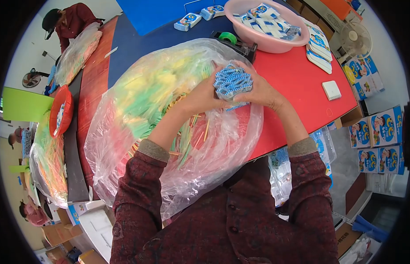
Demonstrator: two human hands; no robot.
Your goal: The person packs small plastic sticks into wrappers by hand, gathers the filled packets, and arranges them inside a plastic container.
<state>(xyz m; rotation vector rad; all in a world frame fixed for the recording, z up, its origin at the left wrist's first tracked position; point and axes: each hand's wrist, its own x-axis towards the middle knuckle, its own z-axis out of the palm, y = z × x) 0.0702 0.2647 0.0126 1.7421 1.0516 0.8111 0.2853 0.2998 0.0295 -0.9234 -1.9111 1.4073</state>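
Between my two hands is a compact bundle of blue-and-white striped, wavy-edged pieces [232, 81], whose exact kind I cannot make out. My left hand [206, 94] closes round its left side. Fingers of my right hand [262, 90] curl round the right side and over its top. Below both hands spreads a large clear plastic bag [101, 145], lying open on the table. Inside it are many thin coloured sticks [185, 145], yellow, green, pink and orange. Some blue-striped pieces show just under the bundle.
Beyond my hands stands a tape dispenser with green tape [227, 38]. A pink basin [275, 45] holds small packets, with flat printed cards [319, 48] beside it. On the red tabletop [293, 119] lies a white square object [331, 90]. Another person [77, 20] works at far left.
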